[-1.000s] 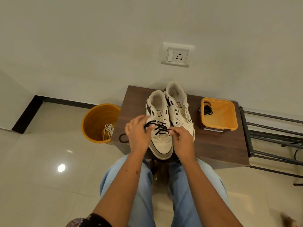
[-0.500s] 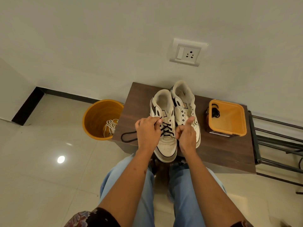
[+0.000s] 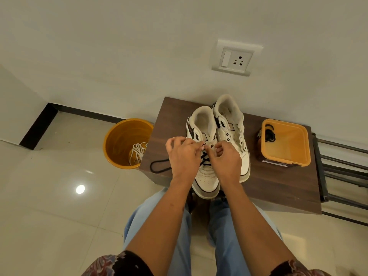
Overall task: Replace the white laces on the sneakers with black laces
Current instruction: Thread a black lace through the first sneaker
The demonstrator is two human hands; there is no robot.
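Left hand [image 3: 184,156]: fingertips pinched on the tip of the black lace [image 3: 205,159] at an upper eyelet of the near sneaker [image 3: 205,176]; outer fingers spread loose.

Right hand [image 3: 225,160]: fingers curled in over the opposite eyelet row; looks to pinch the lace's other end, though the grip itself is hidden.

Black lace: crossed through the lower eyelets of the near sneaker; a slack loop trails left over the bench edge. Upper eyelets not yet threaded, by the look of it.

Near sneaker: on the brown bench [image 3: 278,186], toe toward the person, white lace gone. Judged roughly half laced.

Far sneaker [image 3: 233,132]: touching the first on its right side, eyelets bare, no lace of either colour. Not begun.

Second black lace [image 3: 269,135]: coiled in the orange tub [image 3: 286,156], right end of the bench. Unused.

White laces [image 3: 137,152]: heaped in the orange bucket [image 3: 119,140] on the floor, left of the bench. Removal looks complete.

Remaining, as judged: finish and snug the first shoe, then lace the second entirely.
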